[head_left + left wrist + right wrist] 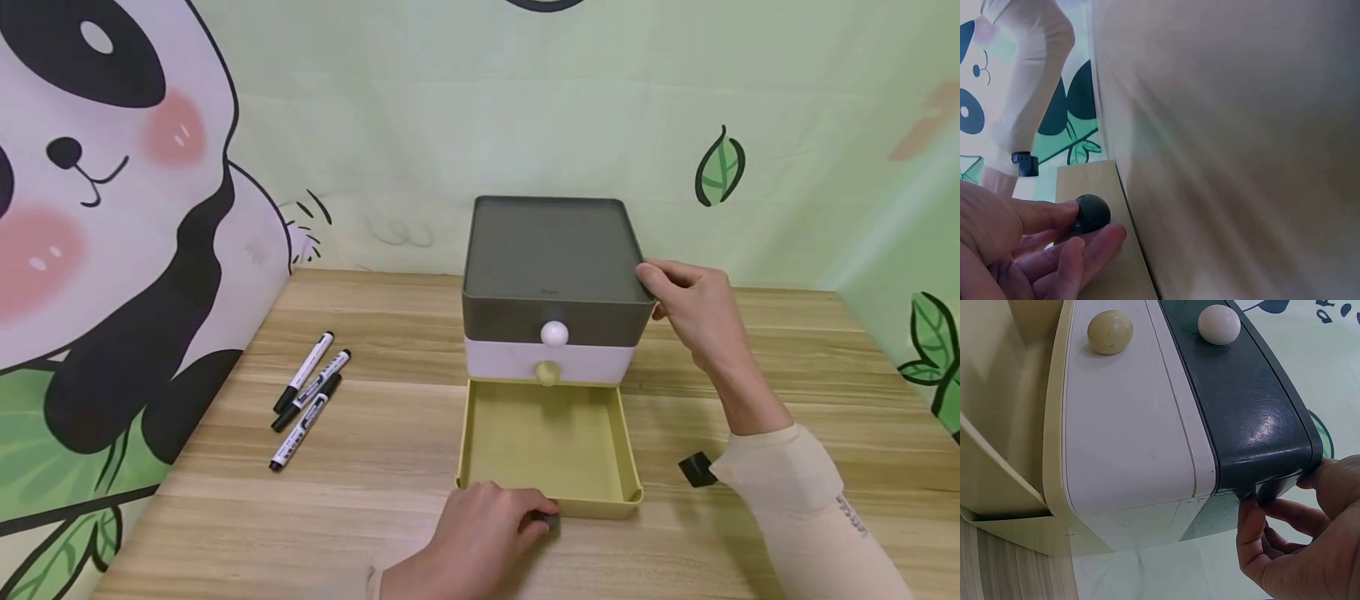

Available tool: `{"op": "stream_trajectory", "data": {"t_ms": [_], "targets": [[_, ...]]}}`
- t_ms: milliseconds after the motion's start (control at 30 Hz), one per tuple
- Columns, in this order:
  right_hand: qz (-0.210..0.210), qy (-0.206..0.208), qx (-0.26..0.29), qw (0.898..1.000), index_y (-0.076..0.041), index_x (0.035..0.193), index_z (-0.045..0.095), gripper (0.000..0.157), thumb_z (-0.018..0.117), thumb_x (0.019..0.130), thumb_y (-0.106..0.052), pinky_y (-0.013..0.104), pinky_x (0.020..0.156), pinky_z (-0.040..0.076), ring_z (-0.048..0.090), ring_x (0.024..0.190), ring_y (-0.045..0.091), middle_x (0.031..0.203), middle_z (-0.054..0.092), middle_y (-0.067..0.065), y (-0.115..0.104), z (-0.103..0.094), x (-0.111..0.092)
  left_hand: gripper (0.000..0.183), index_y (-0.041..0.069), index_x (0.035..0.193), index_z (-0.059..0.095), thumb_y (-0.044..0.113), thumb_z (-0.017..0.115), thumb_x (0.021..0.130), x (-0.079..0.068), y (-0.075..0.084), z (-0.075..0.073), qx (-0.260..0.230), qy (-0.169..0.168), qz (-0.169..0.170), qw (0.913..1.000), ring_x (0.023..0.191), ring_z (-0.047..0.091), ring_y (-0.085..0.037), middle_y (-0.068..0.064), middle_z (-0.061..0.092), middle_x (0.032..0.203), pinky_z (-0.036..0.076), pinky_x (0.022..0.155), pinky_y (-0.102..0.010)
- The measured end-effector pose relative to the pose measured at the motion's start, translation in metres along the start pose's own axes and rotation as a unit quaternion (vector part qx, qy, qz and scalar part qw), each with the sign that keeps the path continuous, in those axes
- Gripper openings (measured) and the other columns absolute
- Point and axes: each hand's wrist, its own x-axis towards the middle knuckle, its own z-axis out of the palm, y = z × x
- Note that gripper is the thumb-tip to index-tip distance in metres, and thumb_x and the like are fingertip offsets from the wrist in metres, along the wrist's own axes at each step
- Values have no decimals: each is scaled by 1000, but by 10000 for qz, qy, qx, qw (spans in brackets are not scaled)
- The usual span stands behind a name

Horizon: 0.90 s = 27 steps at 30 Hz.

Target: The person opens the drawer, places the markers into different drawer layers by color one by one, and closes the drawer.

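Right under the small cabinet, the yellow drawer juts toward the person, its dark knob pinched by the nearer left hand, while the right hand grips the gray top section's right edge.

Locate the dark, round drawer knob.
The dark, round drawer knob is near the bottom of the head view, just right of centre, on the front of the open yellow rectangular drawer, pinched by the left hand.
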Motion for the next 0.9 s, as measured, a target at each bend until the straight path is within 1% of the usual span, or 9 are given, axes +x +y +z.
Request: {"op": "stream_trajectory", "data": {"t_ms": [100,167,333,400,500,600,700,800,900], "targets": [[3,-4,11,10000,-4,132,70,44,63,102,-36,21,68,52,59,75,12,94,68,-16,0,0,0,13,25,105,82,25,80,92,-6,2,2,26,-23,113,9999,71,63,4,14,77,97,43,52,-17],[3,4,9,10000,-4,132,70,44,63,102,-36,21,68,52,59,75,12,94,68,-17,1,0,0,13,24,104,82,23,80,91,-9,3,3,-14,-31,179,9998,69,61,5,13,77,94,43,52,-16],[4,36,-19,10000,-3,131,71,44,63,102,-36,21,68,52,59,74,13,92,68,-18,1,0,0,14,21,104,82,17,80,90,-13,4,5,-170,-12,236,9996,56,38,10,11,77,90,35,51,-11],[-1,35,-25,10000,-4,131,71,44,63,102,-36,21,68,52,59,74,13,91,68,-18,1,0,0,15,21,104,82,16,80,90,-13,4,6,-135,40,255,9996,56,37,10,12,77,88,35,50,-11],[-18,23,-15,10000,-4,131,71,44,63,102,-35,22,68,52,59,74,13,92,68,-18,1,0,1,15,22,105,82,18,79,91,-14,4,6,-66,39,322,9995,57,40,10,12,76,86,37,51,-12],[-24,22,-9,10000,-4,131,71,43,63,102,-35,21,68,52,59,74,13,91,68,-18,1,0,1,14,23,106,81,22,78,92,-15,5,4,70,-23,411,9991,60,48,10,13,76,86,41,52,-13],[-24,19,-5,10000,-4,131,71,43,63,102,-35,21,67,52,59,74,13,90,68,-19,1,0,1,12,24,105,80,25,76,94,-16,6,0,164,-64,407,9990,65,55,8,14,74,85,42,53,-15],[-23,15,3,10000,-4,131,71,43,63,102,-35,21,67,52,59,73,13,89,68,-20,1,0,1,11,22,104,80,26,75,95,-17,8,-6,86,33,391,9992,69,61,5,13,74,85,44,54,-16],[-8,11,16,10000,-4,131,71,43,63,102,-35,21,67,51,59,72,13,88,68,-20,1,1,1,10,20,102,80,26,76,95,-17,10,-14,-41,260,370,9990,76,66,2,10,76,89,48,57,-18]]}}
